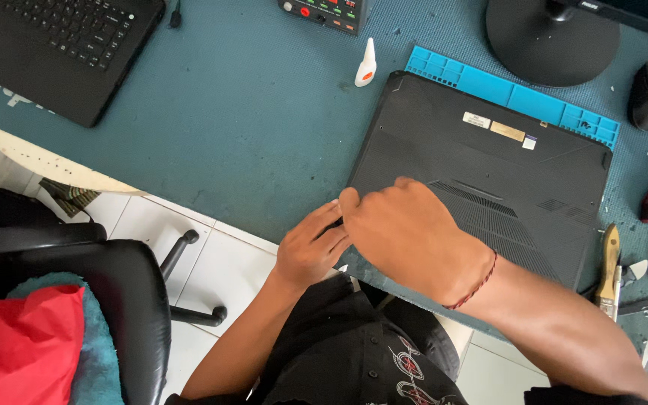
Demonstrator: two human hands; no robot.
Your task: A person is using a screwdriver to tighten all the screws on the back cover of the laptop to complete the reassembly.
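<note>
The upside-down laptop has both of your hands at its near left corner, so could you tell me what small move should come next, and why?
Probably a gentle lift at that corner. The left hand and right hand meet at the near left corner of the black laptop, which lies bottom-up on the blue mat. Whether the cover's screws are out is too small to tell, so stop if it resists.

Laptop on mat

A black laptop lay closed and upside down, its vented underside with small stickers facing up, turned at a slant and reaching the desk's near edge.
</note>
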